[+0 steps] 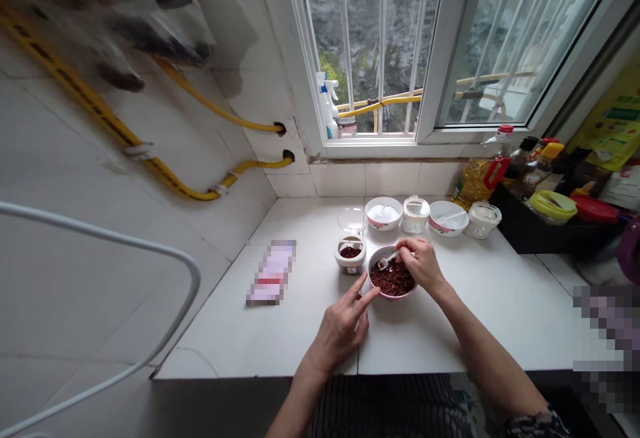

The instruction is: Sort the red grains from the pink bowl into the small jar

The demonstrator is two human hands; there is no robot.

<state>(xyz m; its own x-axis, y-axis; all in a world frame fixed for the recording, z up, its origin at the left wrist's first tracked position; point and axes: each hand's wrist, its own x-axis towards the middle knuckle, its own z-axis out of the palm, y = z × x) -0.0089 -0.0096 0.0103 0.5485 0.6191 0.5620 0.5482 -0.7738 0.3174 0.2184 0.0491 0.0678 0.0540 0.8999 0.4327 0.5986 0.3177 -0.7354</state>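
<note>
A bowl of dark red flakes stands on the white counter. My right hand pinches the handle of a small white spoon, whose head is over the flakes at the bowl's back left. My left hand has its fingers apart, with fingertips against the bowl's left and front rim; it grips nothing. Just left of the bowl sits a small jar with dark red flakes inside and its clear lid raised.
Behind are a bowl of white powder, a lidded jar, a bowl with a white spoon and another jar. An oil bottle and a black condiment rack stand right. A blurred pink packet lies left.
</note>
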